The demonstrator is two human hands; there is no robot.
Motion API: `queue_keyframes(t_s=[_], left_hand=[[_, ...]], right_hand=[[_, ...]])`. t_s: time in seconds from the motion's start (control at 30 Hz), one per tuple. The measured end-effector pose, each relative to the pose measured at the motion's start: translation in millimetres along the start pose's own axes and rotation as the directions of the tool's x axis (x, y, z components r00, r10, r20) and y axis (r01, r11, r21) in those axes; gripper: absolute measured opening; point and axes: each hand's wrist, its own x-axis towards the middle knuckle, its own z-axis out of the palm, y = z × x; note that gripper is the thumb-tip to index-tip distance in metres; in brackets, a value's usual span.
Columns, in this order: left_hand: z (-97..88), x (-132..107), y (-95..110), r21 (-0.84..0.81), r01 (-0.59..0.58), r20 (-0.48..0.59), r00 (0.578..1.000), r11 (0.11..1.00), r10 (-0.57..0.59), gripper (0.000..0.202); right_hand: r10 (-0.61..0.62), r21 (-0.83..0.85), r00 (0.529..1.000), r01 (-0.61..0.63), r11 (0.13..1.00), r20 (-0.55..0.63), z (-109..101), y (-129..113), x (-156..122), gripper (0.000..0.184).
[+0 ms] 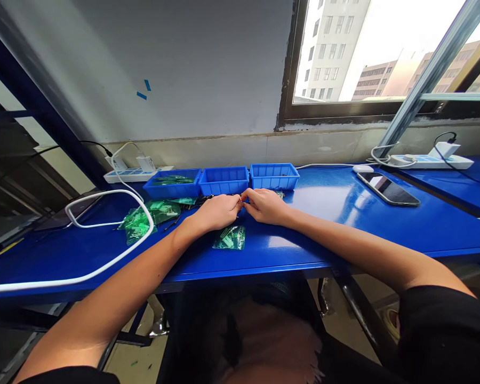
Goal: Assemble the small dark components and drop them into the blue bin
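Observation:
My left hand [221, 210] and my right hand [264, 206] meet over the blue table, fingertips pinched together. Whatever is between them is too small and too hidden to make out. Just below my left hand lies a green plastic packet [229, 238] with pale pieces inside. Directly behind my hands stand a middle blue bin [224, 186] and a right blue bin [275, 184], the right one with a few small dark bits in it. Small dark parts [204, 200] lie beyond my left hand, partly covered by it.
Several green packets [138, 224] are heaped at left, near a thick white cable [104, 274] that loops over the table [328, 186]. The left blue bin [172, 190] holds more green packets. A phone [388, 189] lies at right. Power strips [432, 161] sit along the back.

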Motion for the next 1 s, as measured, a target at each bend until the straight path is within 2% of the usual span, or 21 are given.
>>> queue_keyframes(t_s=[0.37, 1.0], left_hand=[[-1.6, -1.5, 0.8, 0.037, -0.046, 0.010, 0.999, 0.998, 0.045, 0.041], [-1.4, -1.7, 0.7, 0.036, -0.034, 0.022, 0.999, 0.999, 0.034, 0.037]], right_hand=[[0.023, -0.022, 1.000, -0.023, 0.999, 0.013, 1.4, 0.1, 0.7, 0.023], [0.045, -0.053, 0.999, -0.043, 0.998, 0.029, 2.6, 0.7, 0.4, 0.024]])
